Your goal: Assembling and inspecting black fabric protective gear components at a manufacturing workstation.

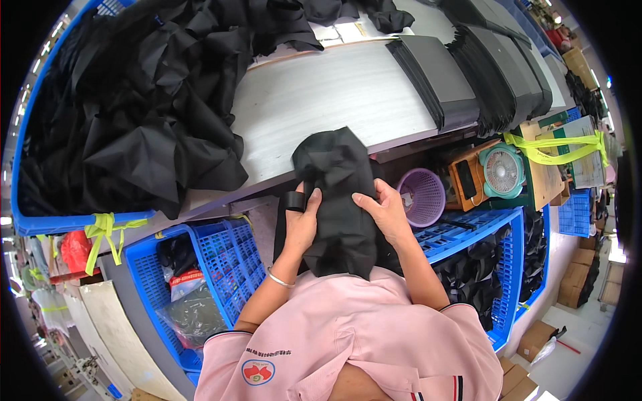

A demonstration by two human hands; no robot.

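A folded fabric piece [338, 200] lies at the near edge of the table [334, 93], between the left hand [302, 224] and the right hand [382, 210]. A heap of cloth [140, 100] fills the bin [27, 224] at the table's left. Stacked flat pieces [441, 80] sit at its right. Below the table, a crate [214, 260] stands left, a round basket [422, 197] right, with a small fan [501, 171] just beyond it.

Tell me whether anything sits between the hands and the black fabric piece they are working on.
Nothing visible does. The left hand and the right hand both lie directly on the folded black fabric piece, held at the edge of the grey worktable, fingers pressed against the cloth.
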